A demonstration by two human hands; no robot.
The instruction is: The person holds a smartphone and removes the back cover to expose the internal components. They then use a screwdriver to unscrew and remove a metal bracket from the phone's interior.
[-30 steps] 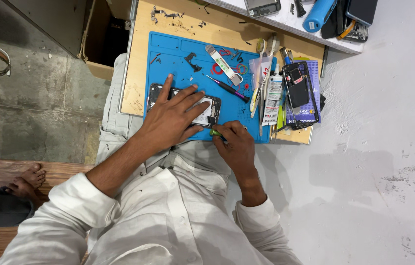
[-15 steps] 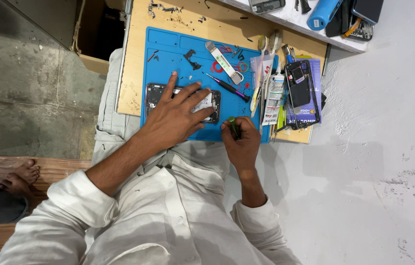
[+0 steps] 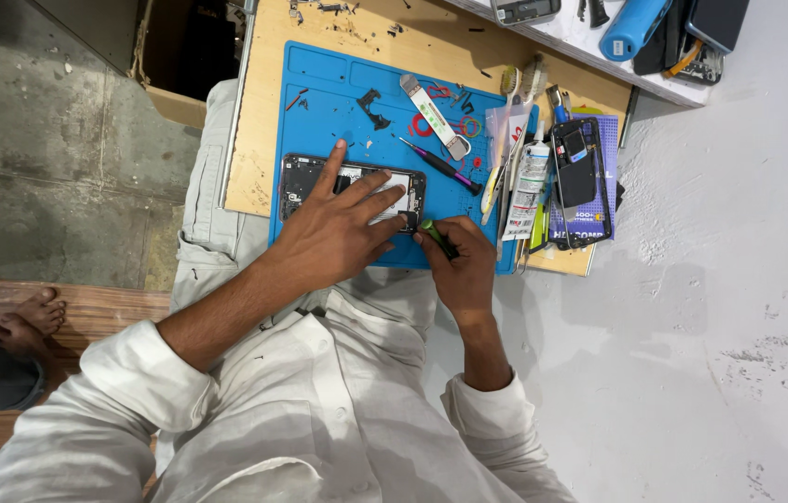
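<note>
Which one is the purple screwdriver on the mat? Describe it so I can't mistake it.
Start at the blue mat on the wooden board. Just right of the opened phone under the left hand, a thin tool lies diagonally: the purple screwdriver. It has a dark purple handle and a fine metal tip pointing up-left, unlike the green tool in the right hand.

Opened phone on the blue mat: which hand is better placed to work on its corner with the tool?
The right hand: it grips the green-handled tool at the corner of the opened phone. The left hand lies flat on the phone, steadying it.
</note>
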